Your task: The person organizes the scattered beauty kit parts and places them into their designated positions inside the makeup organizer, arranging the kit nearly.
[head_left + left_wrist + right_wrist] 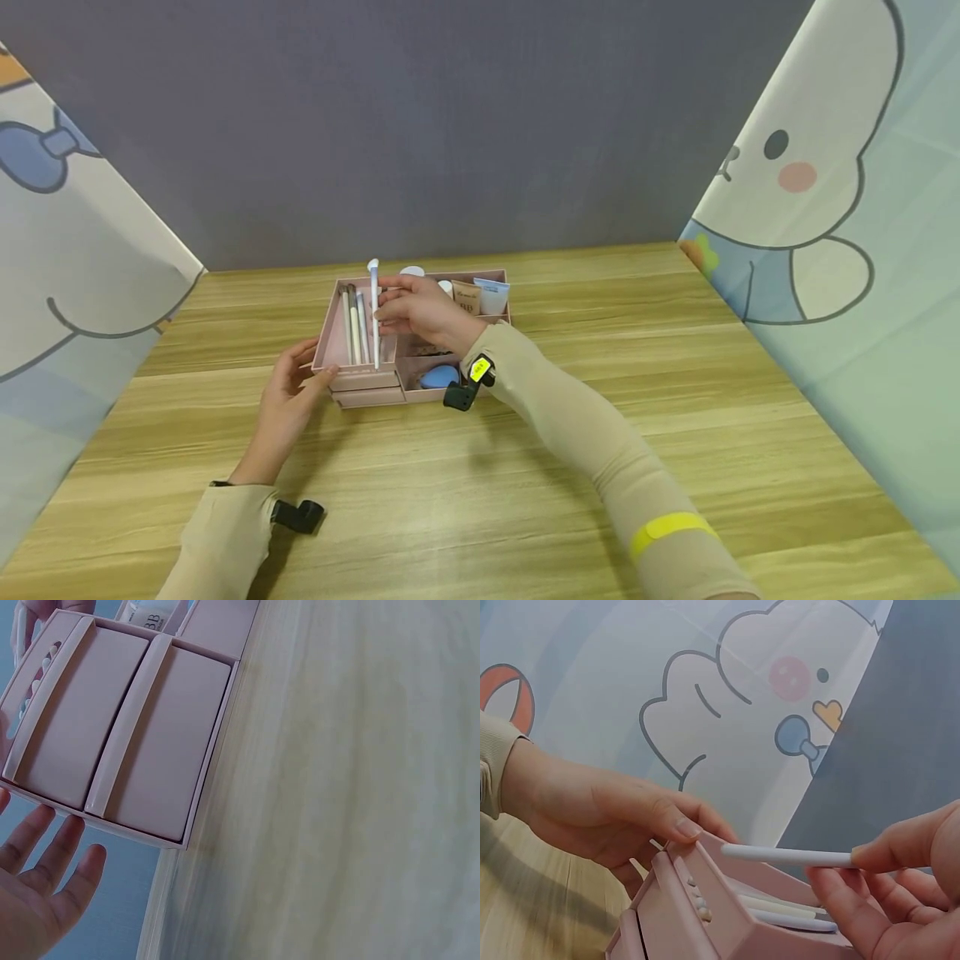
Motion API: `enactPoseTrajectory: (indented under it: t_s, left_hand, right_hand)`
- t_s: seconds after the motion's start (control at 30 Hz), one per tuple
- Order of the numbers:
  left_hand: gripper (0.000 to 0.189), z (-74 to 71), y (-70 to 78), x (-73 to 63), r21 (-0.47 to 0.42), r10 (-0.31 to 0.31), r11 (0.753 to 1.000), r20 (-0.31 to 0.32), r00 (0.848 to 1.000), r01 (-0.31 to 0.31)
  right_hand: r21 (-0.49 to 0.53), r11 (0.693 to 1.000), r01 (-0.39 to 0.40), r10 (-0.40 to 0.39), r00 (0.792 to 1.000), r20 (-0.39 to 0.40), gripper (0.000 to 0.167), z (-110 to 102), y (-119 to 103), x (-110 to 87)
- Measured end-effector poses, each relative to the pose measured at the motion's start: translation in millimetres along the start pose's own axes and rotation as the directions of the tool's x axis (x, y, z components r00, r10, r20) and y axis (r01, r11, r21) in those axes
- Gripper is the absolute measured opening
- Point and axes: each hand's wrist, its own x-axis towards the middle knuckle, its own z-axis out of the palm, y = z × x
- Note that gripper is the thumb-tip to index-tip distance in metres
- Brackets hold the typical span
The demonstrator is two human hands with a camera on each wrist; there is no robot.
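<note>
My right hand [429,313] pinches a white makeup brush [376,321] between thumb and fingers. It holds the brush above the left compartment of a pink organizer [365,375], its pale bristle head pointing to the back. Several other brushes [354,325] lie lengthwise in that compartment. My left hand [287,398] rests against the organizer's left side near the front corner. In the left wrist view its fingers [56,859] are straight and spread at the side wall, below two drawers [161,742]. The right wrist view shows the brush handle [787,856] over the tray, beside the left thumb.
A blue makeup sponge [440,377] sits in the organizer's front right compartment. Behind it stand a brown tube [467,297] and a white-and-blue tube [492,296]. The organizer stands on a wood-grain table [420,500], with a dark grey panel [450,125] behind.
</note>
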Motion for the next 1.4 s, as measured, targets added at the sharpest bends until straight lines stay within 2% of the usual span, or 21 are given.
enactPoseTrajectory:
  t_s: [0.2,0.53,0.87,0.97,1.27,1.4]
  left_hand:
    - [0.045,-0.6,-0.1,-0.1,-0.005,0.003,1.0,-0.003,1.0,-0.003]
    - [0.045,-1.5,0.4,-0.2,0.005,-0.005,1.0,0.002,1.0,0.005]
    - [0.045,-1.4,1.2,-0.1,0.001,0.003,1.0,0.012,1.0,-0.003]
    - [0.045,-1.7,1.6,0.0,-0.002,0.001,1.0,0.01,1.0,-0.001]
    - [0.045,-0.7,3.0,0.7,-0.015,-0.018,1.0,0.014,1.0,0.018]
    - [0.046,-0.5,2.0,0.9,-0.01,-0.016,1.0,0.01,1.0,0.016]
  right_hand:
    - [0.0,0.999,0.033,-0.033,0.999,-0.042,0.059,8,-2,6.6]
    - [-0.115,0.989,0.094,-0.106,0.989,-0.107,0.06,16,0,11.3]
    - [-0.232,0.971,0.061,-0.092,0.988,-0.122,0.06,20,1,12.1]
    - [-0.321,0.946,0.044,-0.087,0.989,-0.12,0.062,23,-1,11.3]
    - [-0.543,0.839,0.024,-0.089,0.992,-0.094,0.065,28,-4,9.2]
    - [-0.568,0.823,0.017,-0.075,0.994,-0.078,0.063,28,-5,7.2]
